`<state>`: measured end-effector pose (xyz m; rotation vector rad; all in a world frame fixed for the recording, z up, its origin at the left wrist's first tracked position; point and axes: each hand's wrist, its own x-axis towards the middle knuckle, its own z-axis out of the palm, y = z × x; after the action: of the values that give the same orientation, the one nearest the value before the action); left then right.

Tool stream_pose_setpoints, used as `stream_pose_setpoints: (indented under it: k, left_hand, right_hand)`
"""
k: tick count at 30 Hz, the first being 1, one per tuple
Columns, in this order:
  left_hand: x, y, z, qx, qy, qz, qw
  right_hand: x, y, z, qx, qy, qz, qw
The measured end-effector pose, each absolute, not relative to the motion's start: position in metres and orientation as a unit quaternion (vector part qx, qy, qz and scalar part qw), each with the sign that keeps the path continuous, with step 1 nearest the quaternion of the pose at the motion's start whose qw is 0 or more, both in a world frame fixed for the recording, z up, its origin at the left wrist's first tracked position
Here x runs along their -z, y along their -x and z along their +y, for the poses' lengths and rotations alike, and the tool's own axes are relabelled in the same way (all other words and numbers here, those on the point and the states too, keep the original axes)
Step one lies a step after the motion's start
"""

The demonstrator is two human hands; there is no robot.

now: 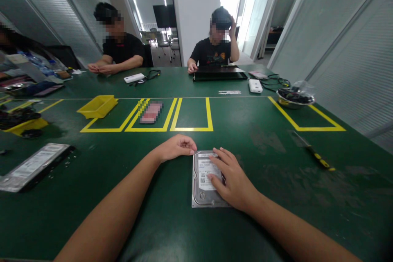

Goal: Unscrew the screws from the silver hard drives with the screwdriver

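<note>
A silver hard drive (pixel 202 190) with a white label lies flat on the green table (pixel 264 163), close in front of me. My right hand (pixel 231 178) rests on top of it, fingers spread across the label and its right side. My left hand (pixel 176 147) sits at the drive's far left corner, fingers curled together, fingertips touching the corner or just beside it. Neither hand lifts the drive.
A second hard drive (pixel 32 166) lies at the left with small screws beside it. A screwdriver (pixel 315 155) lies to the right. Yellow trays (pixel 97 106), a metal bowl (pixel 294 99) and yellow taped boxes (pixel 192 129) lie farther back. Two people sit across the table.
</note>
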<state>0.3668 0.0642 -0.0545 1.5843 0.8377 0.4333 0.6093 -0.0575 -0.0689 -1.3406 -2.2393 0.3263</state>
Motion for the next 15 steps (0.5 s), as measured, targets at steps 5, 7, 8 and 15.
stream_pose_setpoints:
  k: [5,7,8,15]
  left_hand:
    - [0.0505,-0.3672,0.0625,-0.182,-0.676,0.37,0.61]
    - [0.0494,-0.3677,0.0613,-0.183,-0.671,0.374,0.613]
    - [0.0492,-0.368,0.0607,-0.185,-0.669,0.376,0.614]
    - [0.0519,-0.369,0.0592,-0.204,-0.655,0.379,0.621]
  right_hand:
    - [0.0675,-0.6087,-0.0578,-0.12,0.492,-0.825,0.252]
    - [0.067,-0.6089,-0.0584,-0.123,0.492,-0.824,0.253]
    - [0.0668,-0.6091,-0.0587,-0.124,0.493,-0.823,0.254]
    - [0.0669,-0.609,-0.0592,-0.127,0.498,-0.822,0.246]
